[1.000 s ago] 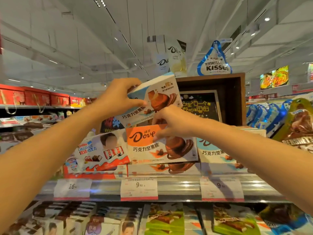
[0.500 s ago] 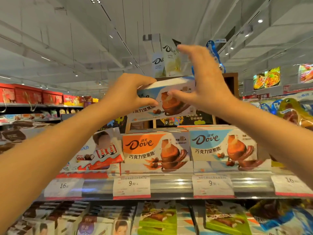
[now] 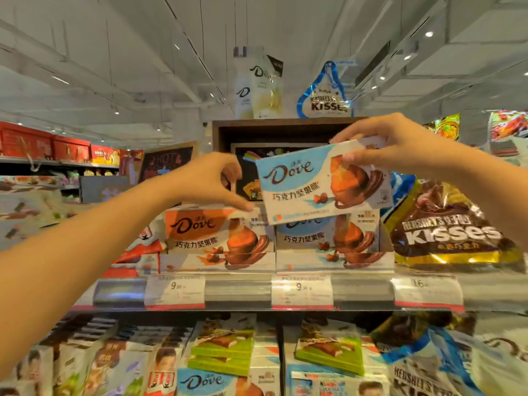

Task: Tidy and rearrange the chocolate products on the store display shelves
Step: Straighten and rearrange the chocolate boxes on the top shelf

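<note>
My right hand (image 3: 397,147) grips a blue-and-white Dove box (image 3: 300,190) by its upper right end, thumb on the front and fingers over the top. The box hangs tilted in front of a blue Dove box (image 3: 308,241) that stands in a display carton on the top shelf. To the left of that stands an orange Dove box (image 3: 200,232). My left hand (image 3: 205,181) hovers over the orange box with fingers loosely curled. Its thumb tip reaches the held box's lower left corner but holds nothing.
A gold-and-brown Hershey's Kisses bag (image 3: 445,230) leans at the right of the shelf and a Kinder box (image 3: 143,247) at the left. Price tags line the shelf rail (image 3: 237,292). Green chocolate packs (image 3: 223,350) fill the shelf below. A dark wooden display case (image 3: 285,130) rises behind.
The blue Dove box passed from my left hand to my right and moved right and down, over the blue stack. My left hand let go. The camera turned right.
</note>
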`<state>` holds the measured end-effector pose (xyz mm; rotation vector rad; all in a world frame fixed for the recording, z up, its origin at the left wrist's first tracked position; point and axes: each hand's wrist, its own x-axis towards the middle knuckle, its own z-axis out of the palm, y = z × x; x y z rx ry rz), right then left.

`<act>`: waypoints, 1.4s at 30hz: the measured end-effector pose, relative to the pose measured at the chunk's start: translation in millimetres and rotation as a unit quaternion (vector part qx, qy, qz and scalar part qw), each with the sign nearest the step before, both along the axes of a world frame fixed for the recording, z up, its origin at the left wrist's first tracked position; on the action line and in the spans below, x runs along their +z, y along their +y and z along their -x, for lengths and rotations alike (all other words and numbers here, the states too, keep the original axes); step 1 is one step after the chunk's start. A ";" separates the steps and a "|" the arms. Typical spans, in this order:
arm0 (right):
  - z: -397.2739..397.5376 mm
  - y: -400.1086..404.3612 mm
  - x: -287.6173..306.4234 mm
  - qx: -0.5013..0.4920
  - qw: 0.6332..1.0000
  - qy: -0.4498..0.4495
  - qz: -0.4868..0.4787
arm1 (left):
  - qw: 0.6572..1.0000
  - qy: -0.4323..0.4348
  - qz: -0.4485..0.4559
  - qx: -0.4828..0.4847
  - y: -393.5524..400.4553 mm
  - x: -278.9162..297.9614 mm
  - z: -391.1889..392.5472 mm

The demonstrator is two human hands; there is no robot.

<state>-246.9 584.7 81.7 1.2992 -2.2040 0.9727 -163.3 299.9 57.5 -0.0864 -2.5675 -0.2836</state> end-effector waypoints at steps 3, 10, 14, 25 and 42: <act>6.4 12.4 -9.9 -0.004 0.999 -0.035 -0.027 | 0.995 -0.088 0.047 0.008 -6.4 -16.9 11.6; 29.2 5.5 -47.1 0.026 0.997 -0.071 0.015 | 0.995 -0.102 0.000 -0.003 -13.0 -32.2 21.4; 39.1 5.8 -71.3 0.038 0.994 -0.104 0.010 | 0.995 -0.101 0.011 -0.002 -14.7 -33.3 19.3; 32.2 -13.3 -64.8 -0.123 0.979 0.077 -0.145 | 0.988 -0.129 0.075 -0.048 -22.9 -32.8 13.4; 60.6 -168.5 -18.8 -0.015 0.945 -0.042 -0.324 | 0.982 -0.123 0.106 -0.096 -33.5 -31.4 18.6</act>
